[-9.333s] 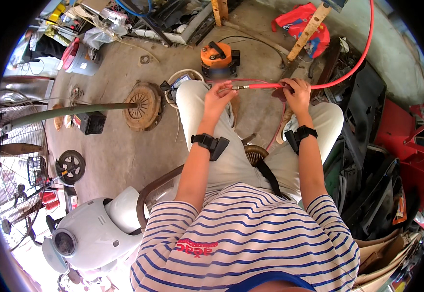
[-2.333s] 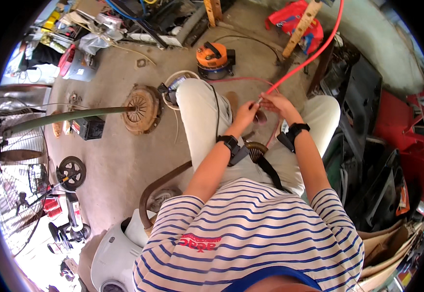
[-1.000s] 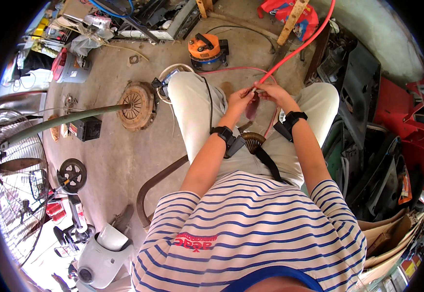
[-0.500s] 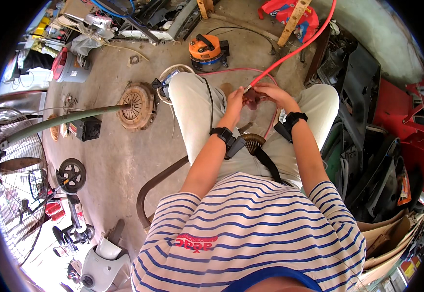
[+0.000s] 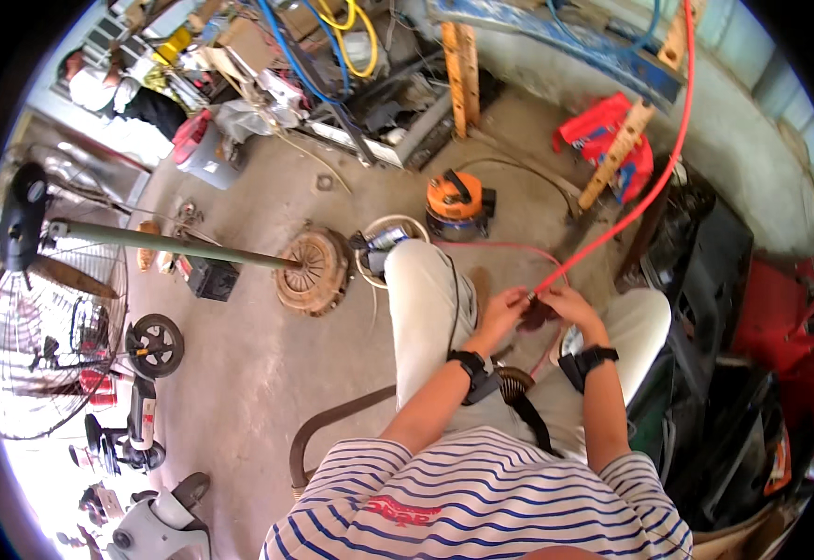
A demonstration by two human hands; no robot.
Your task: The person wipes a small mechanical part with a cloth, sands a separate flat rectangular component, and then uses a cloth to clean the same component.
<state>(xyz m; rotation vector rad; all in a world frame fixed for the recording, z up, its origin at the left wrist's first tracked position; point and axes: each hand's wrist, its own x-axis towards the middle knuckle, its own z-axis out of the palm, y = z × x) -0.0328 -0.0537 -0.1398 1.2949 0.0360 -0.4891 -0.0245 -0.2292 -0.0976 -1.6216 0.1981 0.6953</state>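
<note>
Over my lap, my left hand (image 5: 505,314) is closed at the metal-tipped end of a red hose (image 5: 627,219), which runs up and away to the upper right. Just beside it, my right hand (image 5: 570,308) is closed on a dark reddish part (image 5: 538,319) whose kind I cannot make out. The two hands almost touch, and the fingers partly cover that part and the hose end. A ribbed brown round piece with a black strap (image 5: 530,413) lies in my lap, below the hands.
An orange-topped machine (image 5: 455,198) stands on the floor ahead. To the left are a round metal fan base (image 5: 314,271), its green pole and the wire fan cage. Black panels (image 5: 706,289) and red metal parts (image 5: 780,308) crowd the right. A curved brown tube (image 5: 332,415) lies near my left side.
The view has tilted up, bringing a blue beam and more shelving in at the top. Both hands stay together at the hose end and the dark reddish part.
</note>
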